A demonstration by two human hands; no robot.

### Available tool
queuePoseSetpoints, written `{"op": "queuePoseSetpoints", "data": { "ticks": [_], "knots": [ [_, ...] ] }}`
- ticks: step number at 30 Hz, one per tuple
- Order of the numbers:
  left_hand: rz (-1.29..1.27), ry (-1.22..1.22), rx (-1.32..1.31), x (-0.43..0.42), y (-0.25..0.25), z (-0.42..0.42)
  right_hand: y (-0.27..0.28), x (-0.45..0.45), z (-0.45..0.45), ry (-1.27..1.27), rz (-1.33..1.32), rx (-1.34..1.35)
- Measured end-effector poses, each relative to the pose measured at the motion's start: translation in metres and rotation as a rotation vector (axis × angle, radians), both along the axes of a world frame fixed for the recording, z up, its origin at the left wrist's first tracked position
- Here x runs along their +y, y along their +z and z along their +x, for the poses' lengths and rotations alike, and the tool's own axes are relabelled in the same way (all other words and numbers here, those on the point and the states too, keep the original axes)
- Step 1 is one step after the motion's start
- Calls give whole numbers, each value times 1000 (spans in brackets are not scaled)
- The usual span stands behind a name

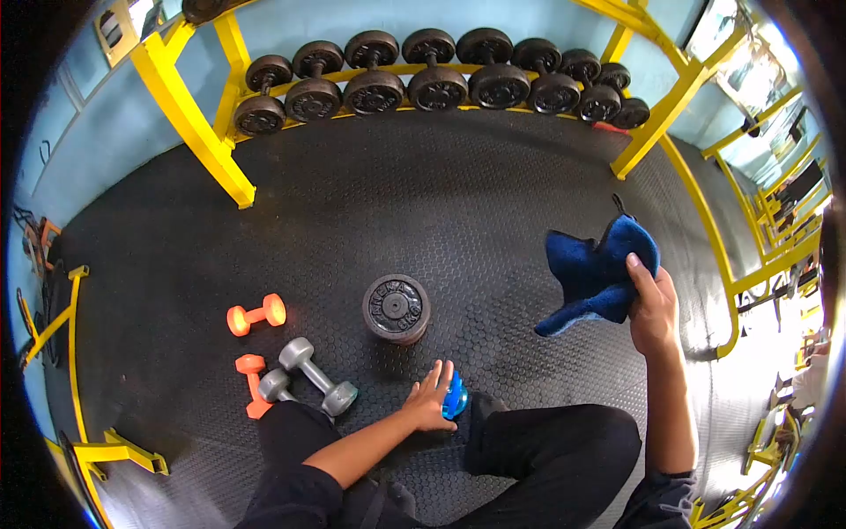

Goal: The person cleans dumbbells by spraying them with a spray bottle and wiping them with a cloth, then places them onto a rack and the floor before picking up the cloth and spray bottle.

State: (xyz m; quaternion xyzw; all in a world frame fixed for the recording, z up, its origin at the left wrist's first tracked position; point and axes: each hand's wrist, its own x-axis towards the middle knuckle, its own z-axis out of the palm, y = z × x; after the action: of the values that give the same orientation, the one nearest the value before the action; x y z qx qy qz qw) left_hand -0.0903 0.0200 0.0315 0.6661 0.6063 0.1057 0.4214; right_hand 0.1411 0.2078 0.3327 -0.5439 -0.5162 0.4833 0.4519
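Note:
My right hand (654,309) grips a dark blue cloth (599,264) with a small black loop, thumb on top, raised over the right side of the floor. Low in the middle, my left hand (429,401) has its fingers spread beside a shiny blue object (456,397), perhaps a bottle seen from above. The hand partly hides it; whether they touch is hard to tell. Just beyond that hand a dark metal dumbbell (397,307) stands on end, its round plate with raised lettering facing up.
An orange dumbbell (256,315), another orange dumbbell (253,386) and grey dumbbells (317,376) lie left of my legs on the black rubber mat (423,194). At the back, a yellow rack (198,132) bears a row of black dumbbells (438,88). More yellow frames stand along both sides.

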Motion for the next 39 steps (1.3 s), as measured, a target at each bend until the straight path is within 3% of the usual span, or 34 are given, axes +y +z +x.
{"op": "queuePoseSetpoints", "data": {
  "ticks": [2,4,6,8,9,12,14,17,19,29,32,34,37,39],
  "knots": [
    [36,-31,68,3,3,7,30,-16,-8,-63,26,-67],
    [264,52,-186,1,-25,14,52,-31,-18,-188,55,-95],
    [364,104,-250,1,-67,21,62,-42,-27,-239,118,-116],
    [424,213,-302,0,-65,22,63,-54,-44,-255,141,197],
    [425,221,-306,-1,-47,20,61,-57,-46,-266,149,313],
    [384,549,-336,-6,9,7,18,-46,-19,-218,-16,289],
    [388,629,-294,-6,37,-4,11,-42,-20,-206,-47,181],
    [393,762,-229,-3,53,-14,4,-36,-28,-171,-11,158],
    [259,824,-294,0,50,-20,1,-35,-34,-159,9,200],
    [316,511,-257,-9,-29,0,10,-50,-29,-121,9,77],
    [316,399,-267,-11,-27,-4,14,-51,-42,-188,-16,141],
    [370,343,66,-16,-25,-10,14,-48,-44,-255,-21,236],
    [205,327,42,-19,-15,-29,0,-36,-30,-199,-97,281],
    [127,257,85,-19,-6,-44,-20,-16,-22,-47,-247,107]
  ]
}}
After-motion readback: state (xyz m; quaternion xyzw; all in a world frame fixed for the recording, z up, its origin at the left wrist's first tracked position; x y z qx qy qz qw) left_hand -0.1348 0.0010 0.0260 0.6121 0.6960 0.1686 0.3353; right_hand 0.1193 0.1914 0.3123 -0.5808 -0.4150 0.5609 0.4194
